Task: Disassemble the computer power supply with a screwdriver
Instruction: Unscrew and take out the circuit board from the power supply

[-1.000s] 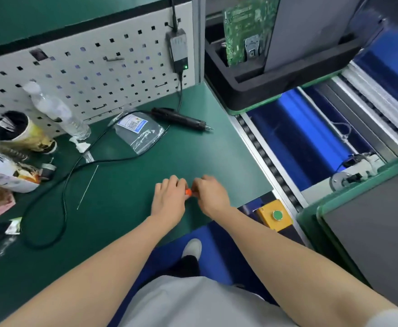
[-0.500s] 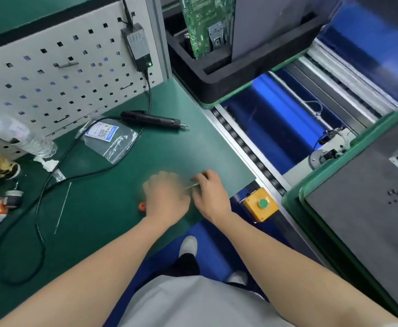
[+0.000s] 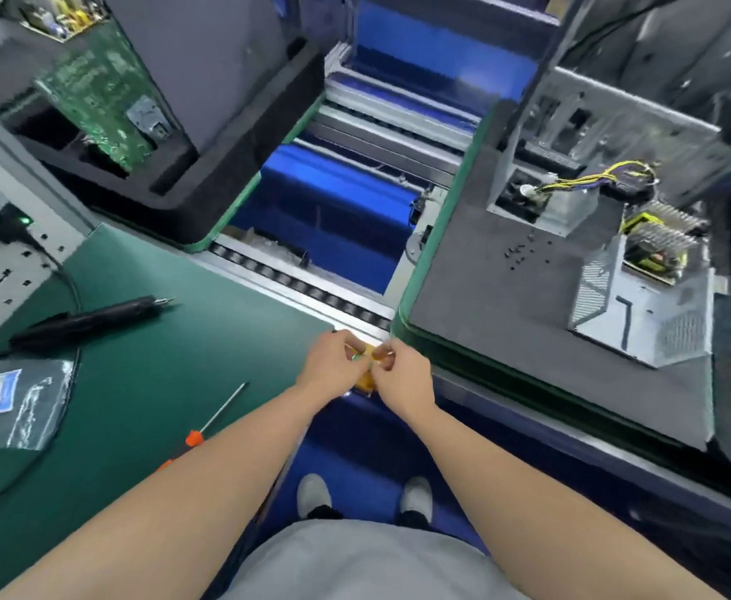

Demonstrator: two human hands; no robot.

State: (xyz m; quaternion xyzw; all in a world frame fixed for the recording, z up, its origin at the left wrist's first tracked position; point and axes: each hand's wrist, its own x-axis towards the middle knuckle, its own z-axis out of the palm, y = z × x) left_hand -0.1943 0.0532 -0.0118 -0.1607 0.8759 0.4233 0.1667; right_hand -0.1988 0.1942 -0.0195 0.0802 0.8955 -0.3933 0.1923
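Currently: orange-handled screwdriver (image 3: 220, 410) lies loose on the green tabletop (image 3: 147, 365), just beside the left forearm, nobody touching it. Left hand (image 3: 331, 365) and right hand (image 3: 402, 378) meet, fingers curled, over the yellow button box (image 3: 364, 383); can't tell whether they're pinching anything, too blurred. Power supply (image 3: 658, 322) sits opened on the grey pallet (image 3: 485, 318) further right, small dark screws (image 3: 524, 249) scattered beyond.

On my feed, left hand (image 3: 332, 363) and right hand (image 3: 403, 376) bare, forearms (image 3: 208, 478) bare, light grey garment (image 3: 355, 560) over lap, pale shoes (image 3: 314, 491), dark ankles (image 3: 322, 511)
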